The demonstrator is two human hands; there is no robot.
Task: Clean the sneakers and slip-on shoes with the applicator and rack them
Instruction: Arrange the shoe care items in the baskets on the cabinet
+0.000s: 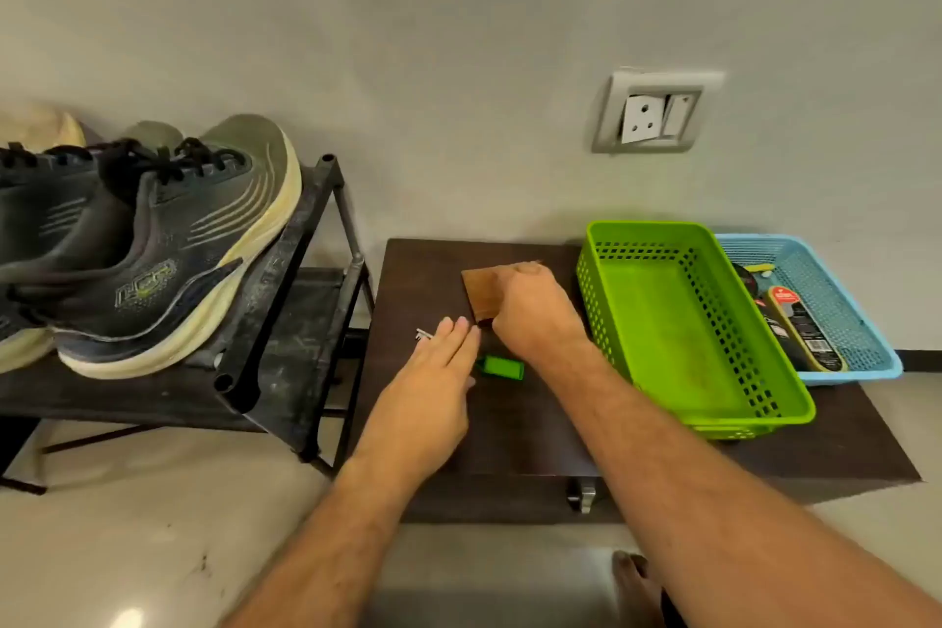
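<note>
A pair of dark grey sneakers (153, 245) with cream soles sits on the top shelf of a black shoe rack (285, 301) at the left. The shoe-polish applicator (800, 337) lies in a blue basket (861, 352) at the far right. On the dark low table (535, 433), my right hand (530, 311) grips a brown wooden block (481, 288). My left hand (433, 372) lies flat with straight fingers over a key (423, 335), beside its green tag (502, 366). No slip-on shoes are in view.
An empty green basket (683, 321) stands on the table between my right hand and the blue basket. A wall socket (657, 112) is above. The floor is pale tile, and a bare foot (637, 576) shows at the bottom.
</note>
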